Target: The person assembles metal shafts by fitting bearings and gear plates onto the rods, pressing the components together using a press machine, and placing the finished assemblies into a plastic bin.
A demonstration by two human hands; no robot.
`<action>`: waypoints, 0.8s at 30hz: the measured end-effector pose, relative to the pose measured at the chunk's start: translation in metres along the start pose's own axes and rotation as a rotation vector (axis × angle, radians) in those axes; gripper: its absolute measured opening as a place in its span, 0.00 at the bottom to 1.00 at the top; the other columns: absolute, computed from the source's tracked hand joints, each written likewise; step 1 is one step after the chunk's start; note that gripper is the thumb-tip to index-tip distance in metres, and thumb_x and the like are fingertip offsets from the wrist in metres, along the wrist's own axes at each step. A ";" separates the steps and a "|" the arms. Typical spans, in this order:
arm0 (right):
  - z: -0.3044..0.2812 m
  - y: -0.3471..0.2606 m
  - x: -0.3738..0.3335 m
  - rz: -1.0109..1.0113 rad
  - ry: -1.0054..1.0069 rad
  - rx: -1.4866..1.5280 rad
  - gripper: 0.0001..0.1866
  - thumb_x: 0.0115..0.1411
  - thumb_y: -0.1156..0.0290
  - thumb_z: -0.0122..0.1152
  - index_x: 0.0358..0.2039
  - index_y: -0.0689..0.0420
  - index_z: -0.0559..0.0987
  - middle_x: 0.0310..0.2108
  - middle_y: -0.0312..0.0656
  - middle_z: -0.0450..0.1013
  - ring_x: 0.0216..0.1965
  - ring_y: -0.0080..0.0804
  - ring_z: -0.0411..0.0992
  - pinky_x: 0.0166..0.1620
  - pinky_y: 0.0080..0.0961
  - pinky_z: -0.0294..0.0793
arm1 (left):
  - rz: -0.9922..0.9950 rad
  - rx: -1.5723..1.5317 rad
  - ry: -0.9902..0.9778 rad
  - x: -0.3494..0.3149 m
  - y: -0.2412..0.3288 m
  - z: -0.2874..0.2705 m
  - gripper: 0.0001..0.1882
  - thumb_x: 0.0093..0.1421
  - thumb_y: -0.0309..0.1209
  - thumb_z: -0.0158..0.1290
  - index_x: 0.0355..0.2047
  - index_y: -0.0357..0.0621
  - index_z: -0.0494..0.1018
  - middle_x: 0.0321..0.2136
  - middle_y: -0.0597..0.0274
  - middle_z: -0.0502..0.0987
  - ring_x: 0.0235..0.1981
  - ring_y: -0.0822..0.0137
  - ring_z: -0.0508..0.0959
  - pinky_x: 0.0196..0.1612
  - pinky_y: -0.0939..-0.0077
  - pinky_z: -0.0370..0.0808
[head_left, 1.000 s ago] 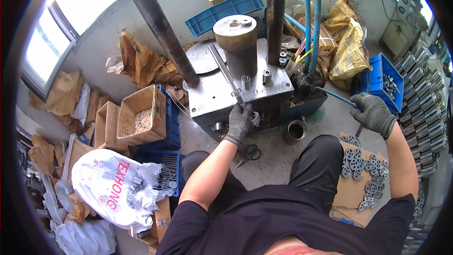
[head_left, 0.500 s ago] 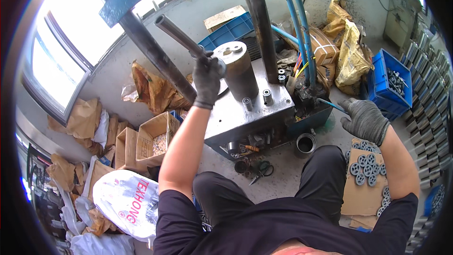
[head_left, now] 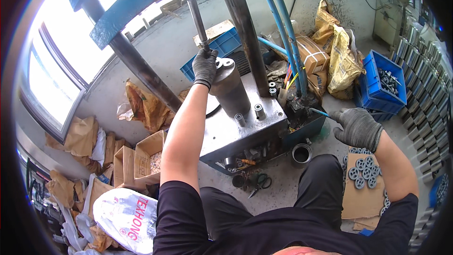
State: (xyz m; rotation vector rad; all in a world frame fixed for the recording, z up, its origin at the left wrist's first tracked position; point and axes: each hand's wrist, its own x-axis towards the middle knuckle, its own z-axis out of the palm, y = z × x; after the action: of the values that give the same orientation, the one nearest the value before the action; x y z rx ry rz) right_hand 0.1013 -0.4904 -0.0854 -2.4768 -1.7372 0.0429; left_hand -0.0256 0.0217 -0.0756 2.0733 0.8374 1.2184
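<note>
My left hand (head_left: 205, 68), in a dark grey glove, is closed round the lower end of a steel rod (head_left: 197, 21) with a collar. The rod stands nearly upright, leaning slightly left. Beside that hand is a thick steel cylinder (head_left: 231, 92) with round, holed metal pieces (head_left: 227, 62) on its top; my fingers partly hide this top. The cylinder stands on the metal bed (head_left: 222, 134) of a press, with small metal sleeves (head_left: 259, 111) near its foot. To the right, my gloved right hand (head_left: 357, 128) is closed on the end of a thin blue lever (head_left: 321, 112).
Blue press posts and a crossbeam (head_left: 127, 16) rise around the bed. Scissors (head_left: 260, 185) and a metal can (head_left: 301, 154) lie on the floor before it. Wheel-shaped parts (head_left: 364, 170) rest on cardboard at right, near blue crates (head_left: 384, 80). Open cartons (head_left: 148, 156) stand left.
The rod has swung from a leftward slant to nearly upright, and my left hand has shifted farther back beside the cylinder top. My right hand stays on the lever. The whole view has shifted slightly.
</note>
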 end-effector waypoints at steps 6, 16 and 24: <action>-0.002 -0.003 0.000 -0.042 -0.018 0.038 0.26 0.56 0.61 0.64 0.54 0.57 0.80 0.38 0.55 0.80 0.41 0.55 0.79 0.47 0.48 0.79 | 0.039 0.051 -0.035 -0.004 -0.008 0.001 0.14 0.62 0.39 0.66 0.38 0.43 0.79 0.31 0.53 0.84 0.35 0.55 0.85 0.44 0.61 0.78; 0.013 -0.004 -0.018 -0.056 -0.215 -0.023 0.23 0.54 0.63 0.61 0.50 0.56 0.82 0.37 0.53 0.80 0.39 0.55 0.80 0.45 0.48 0.80 | -0.005 0.029 -0.062 0.000 -0.015 0.005 0.18 0.57 0.38 0.68 0.44 0.43 0.82 0.35 0.53 0.86 0.39 0.57 0.86 0.48 0.65 0.80; 0.057 -0.012 -0.065 -0.013 -0.196 0.108 0.18 0.53 0.64 0.61 0.43 0.54 0.86 0.36 0.52 0.81 0.39 0.55 0.80 0.44 0.47 0.80 | 0.026 0.070 -0.042 -0.007 -0.005 0.002 0.18 0.62 0.38 0.62 0.49 0.44 0.78 0.40 0.49 0.85 0.44 0.51 0.85 0.50 0.60 0.79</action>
State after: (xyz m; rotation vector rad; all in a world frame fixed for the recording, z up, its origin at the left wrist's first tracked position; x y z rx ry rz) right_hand 0.0631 -0.5433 -0.1433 -2.4542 -1.7707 0.3806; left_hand -0.0280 0.0190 -0.0840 2.1643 0.8470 1.1710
